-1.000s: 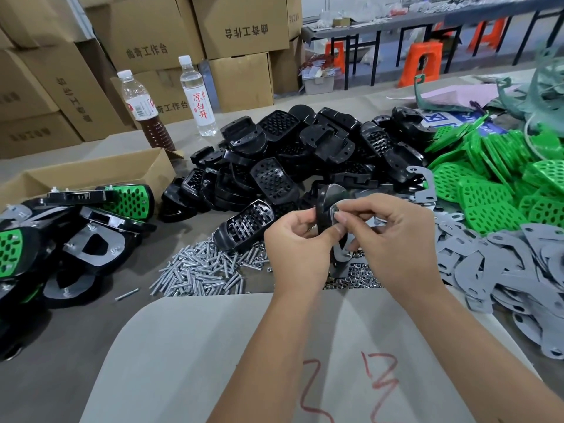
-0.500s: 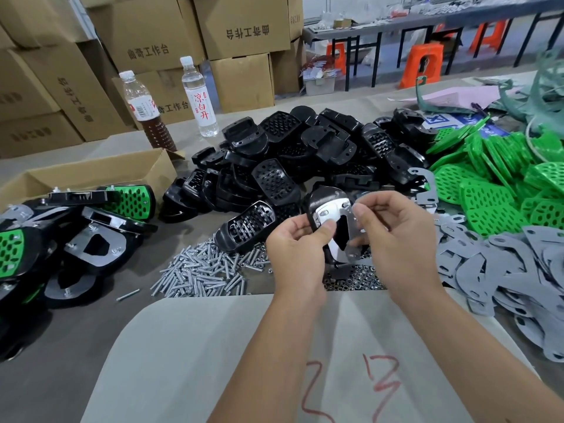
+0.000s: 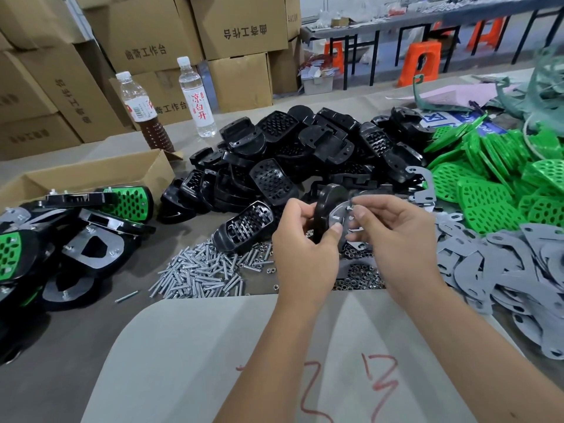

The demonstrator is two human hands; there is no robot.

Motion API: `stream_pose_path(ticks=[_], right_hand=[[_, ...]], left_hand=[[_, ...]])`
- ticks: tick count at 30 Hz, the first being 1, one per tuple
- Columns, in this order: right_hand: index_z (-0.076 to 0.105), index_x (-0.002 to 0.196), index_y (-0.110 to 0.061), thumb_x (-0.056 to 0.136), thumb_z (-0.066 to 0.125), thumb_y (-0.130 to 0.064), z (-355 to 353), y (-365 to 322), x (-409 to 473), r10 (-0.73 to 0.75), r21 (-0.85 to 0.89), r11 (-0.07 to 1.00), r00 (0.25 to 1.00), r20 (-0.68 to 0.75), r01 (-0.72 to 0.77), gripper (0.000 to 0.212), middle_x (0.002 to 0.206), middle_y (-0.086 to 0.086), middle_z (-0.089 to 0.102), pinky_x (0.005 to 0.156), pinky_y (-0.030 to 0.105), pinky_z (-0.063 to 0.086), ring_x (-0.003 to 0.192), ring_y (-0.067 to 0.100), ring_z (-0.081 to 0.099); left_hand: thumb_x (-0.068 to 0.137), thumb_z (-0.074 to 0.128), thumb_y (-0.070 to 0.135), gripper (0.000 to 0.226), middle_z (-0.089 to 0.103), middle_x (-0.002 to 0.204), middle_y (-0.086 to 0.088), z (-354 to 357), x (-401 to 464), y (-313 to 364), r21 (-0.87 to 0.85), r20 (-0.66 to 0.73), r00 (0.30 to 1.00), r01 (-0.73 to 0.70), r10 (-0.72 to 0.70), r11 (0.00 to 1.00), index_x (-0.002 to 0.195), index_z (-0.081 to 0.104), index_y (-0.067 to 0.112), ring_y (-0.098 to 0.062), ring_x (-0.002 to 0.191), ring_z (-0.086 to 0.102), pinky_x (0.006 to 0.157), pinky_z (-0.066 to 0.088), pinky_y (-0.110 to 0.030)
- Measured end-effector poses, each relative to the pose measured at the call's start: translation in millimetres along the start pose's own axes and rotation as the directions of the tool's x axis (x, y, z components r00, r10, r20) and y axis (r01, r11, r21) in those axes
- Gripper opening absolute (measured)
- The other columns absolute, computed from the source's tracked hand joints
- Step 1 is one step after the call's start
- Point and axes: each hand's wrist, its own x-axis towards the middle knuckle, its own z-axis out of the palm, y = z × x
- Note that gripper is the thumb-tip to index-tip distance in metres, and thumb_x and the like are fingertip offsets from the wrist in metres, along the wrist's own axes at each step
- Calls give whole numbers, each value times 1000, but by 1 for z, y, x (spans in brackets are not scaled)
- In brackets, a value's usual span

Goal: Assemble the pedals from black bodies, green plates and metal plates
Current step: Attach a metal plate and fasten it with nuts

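Fastening the metal plate [image 3: 341, 216] now: my left hand [image 3: 305, 254] grips the black body [image 3: 325, 209]. My right hand [image 3: 393, 230] pinches a nut, I think; next needs steady turning.

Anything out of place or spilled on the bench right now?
One stray bolt lies alone on the table, left of and apart from the bolt pile. Otherwise nothing stands out: the left hand holds the pedal upright while the right hand works at its metal plate.

I'm viewing from one head-worn camera, looking forward and down, close over my left hand [image 3: 305, 254] and right hand [image 3: 399, 239].
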Motion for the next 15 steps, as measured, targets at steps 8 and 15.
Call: stream_pose_path(ticks=[8, 15], right_hand=[[76, 95, -6, 95, 71, -1, -5, 2, 3, 155, 79, 985, 988, -5, -154, 7, 78, 9, 74, 64, 25, 58, 66, 17, 69], [77, 86, -24, 82, 85, -11, 4, -7, -12, -201, -231, 948, 975, 90, 217, 16, 80, 0, 75, 62, 31, 59, 68, 18, 70]], left_hand=[[87, 77, 11, 29, 59, 79, 15, 2, -4, 3, 180, -118, 988, -75, 97, 981, 96, 51, 18, 1, 80, 58, 68, 42, -14], [87, 76, 7, 30, 57, 81, 17, -1, 0, 3, 224, -135, 981, -105, 138, 969, 98, 50, 17, -4, 82, 57, 64, 39, -25]])
